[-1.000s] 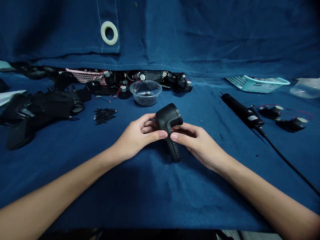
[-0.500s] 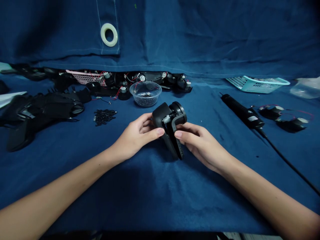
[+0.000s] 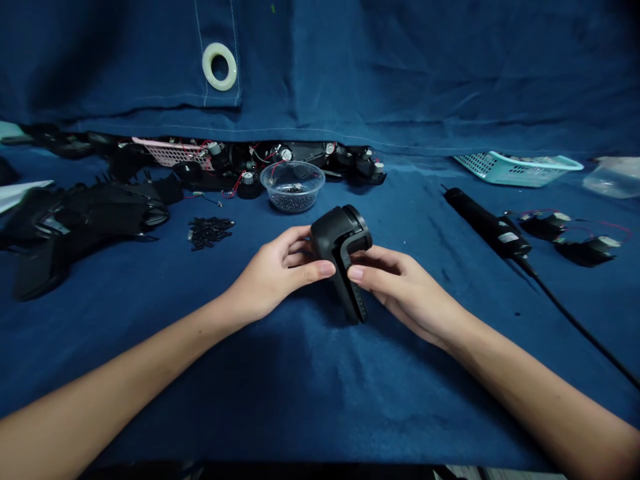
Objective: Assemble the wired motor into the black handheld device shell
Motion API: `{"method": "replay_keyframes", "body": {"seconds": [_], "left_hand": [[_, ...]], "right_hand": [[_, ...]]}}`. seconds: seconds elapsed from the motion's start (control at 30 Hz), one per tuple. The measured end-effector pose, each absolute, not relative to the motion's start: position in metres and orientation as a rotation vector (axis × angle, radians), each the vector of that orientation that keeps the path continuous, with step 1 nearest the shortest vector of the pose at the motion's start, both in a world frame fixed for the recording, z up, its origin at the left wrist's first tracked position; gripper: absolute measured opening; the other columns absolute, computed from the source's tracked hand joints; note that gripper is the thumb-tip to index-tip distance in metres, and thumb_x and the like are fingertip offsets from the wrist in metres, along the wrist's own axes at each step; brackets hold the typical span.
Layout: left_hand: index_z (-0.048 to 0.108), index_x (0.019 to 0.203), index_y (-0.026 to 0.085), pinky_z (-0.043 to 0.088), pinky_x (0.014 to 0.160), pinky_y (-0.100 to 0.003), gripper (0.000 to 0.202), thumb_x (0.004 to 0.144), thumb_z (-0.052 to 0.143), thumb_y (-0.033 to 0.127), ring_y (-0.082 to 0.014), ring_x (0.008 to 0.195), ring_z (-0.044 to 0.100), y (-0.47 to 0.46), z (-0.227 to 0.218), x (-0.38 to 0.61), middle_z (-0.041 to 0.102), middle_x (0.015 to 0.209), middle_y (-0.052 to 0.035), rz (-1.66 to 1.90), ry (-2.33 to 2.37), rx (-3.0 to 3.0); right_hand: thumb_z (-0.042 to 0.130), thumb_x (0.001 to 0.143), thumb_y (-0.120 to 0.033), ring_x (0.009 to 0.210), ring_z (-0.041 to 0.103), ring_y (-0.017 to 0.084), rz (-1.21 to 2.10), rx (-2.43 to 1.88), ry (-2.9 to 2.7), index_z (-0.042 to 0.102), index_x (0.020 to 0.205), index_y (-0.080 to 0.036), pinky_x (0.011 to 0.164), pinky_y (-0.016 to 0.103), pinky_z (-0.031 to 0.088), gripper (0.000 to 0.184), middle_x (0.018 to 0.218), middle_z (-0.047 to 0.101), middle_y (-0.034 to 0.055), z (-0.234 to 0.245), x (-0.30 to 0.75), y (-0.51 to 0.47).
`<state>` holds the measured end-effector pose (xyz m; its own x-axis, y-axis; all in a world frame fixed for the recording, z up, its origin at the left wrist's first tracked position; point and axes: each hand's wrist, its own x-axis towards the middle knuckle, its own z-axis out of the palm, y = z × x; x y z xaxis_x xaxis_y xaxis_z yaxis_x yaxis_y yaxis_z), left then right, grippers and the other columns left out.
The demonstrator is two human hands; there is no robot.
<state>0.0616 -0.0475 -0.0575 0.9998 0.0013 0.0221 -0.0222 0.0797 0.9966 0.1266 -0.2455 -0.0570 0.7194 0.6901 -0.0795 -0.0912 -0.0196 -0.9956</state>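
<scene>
turned back a little since the last view, the black plastic casing (image 3: pixel 336 235) stands between my hands, near the clear bowl (image 3: pixel 273 188). my left hand (image 3: pixel 277 273) and right hand (image 3: pixel 403 287) both grip it, likely to keep it steady.

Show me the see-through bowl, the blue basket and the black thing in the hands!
Bowl (image 3: pixel 271 188): head view, on its left wall.
Basket (image 3: pixel 500 171): head view, on its mesh side.
Black housing (image 3: pixel 334 233): head view, on its upper part.
</scene>
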Motion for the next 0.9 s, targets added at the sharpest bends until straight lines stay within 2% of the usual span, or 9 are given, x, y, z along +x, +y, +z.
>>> {"method": "replay_keyframes", "body": {"seconds": [0.2,0.33,0.57,0.9], "left_hand": [[0.054,0.12,0.016,0.054,0.096,-0.035,0.066,0.063,0.088,0.025,-0.0244,0.108,0.068,-0.051,-0.055,0.06,0.07,0.112,-0.0082,-0.003,0.062,1.449],[0.054,0.12,0.016,0.052,0.099,-0.037,0.062,0.067,0.085,0.028,-0.0243,0.11,0.067,-0.051,-0.055,0.059,0.07,0.114,-0.0088,0.001,0.05,1.463],[0.053,0.123,0.016,0.054,0.099,-0.036,0.057,0.076,0.08,0.031,-0.0229,0.112,0.067,-0.051,-0.055,0.058,0.069,0.12,-0.01,0.009,0.026,1.469],[0.052,0.129,0.015,0.055,0.097,-0.033,0.059,0.078,0.077,0.031,-0.0227,0.116,0.064,-0.05,-0.057,0.058,0.066,0.124,-0.0103,0.006,0.017,1.439]], "right_hand": [[0.077,0.081,-0.034,0.105,0.061,0.018,0.693,-1.498,-0.549,0.073,0.104,-0.028,0.098,0.033,0.042,0.024,0.107,0.068,-0.0001,-0.06,0.129,-0.244],[0.076,0.082,-0.034,0.104,0.062,0.016,0.699,-1.454,-0.525,0.074,0.106,-0.028,0.096,0.03,0.043,0.024,0.108,0.07,-0.0007,-0.059,0.128,-0.246],[0.075,0.085,-0.033,0.093,0.061,0.009,0.709,-1.399,-0.526,0.075,0.109,-0.028,0.08,0.023,0.043,0.025,0.111,0.072,-0.0018,-0.054,0.127,-0.246],[0.074,0.085,-0.028,0.085,0.059,0.008,0.754,-1.303,-0.495,0.076,0.103,-0.023,0.075,0.022,0.044,0.018,0.101,0.07,-0.0004,-0.049,0.125,-0.244]]}}
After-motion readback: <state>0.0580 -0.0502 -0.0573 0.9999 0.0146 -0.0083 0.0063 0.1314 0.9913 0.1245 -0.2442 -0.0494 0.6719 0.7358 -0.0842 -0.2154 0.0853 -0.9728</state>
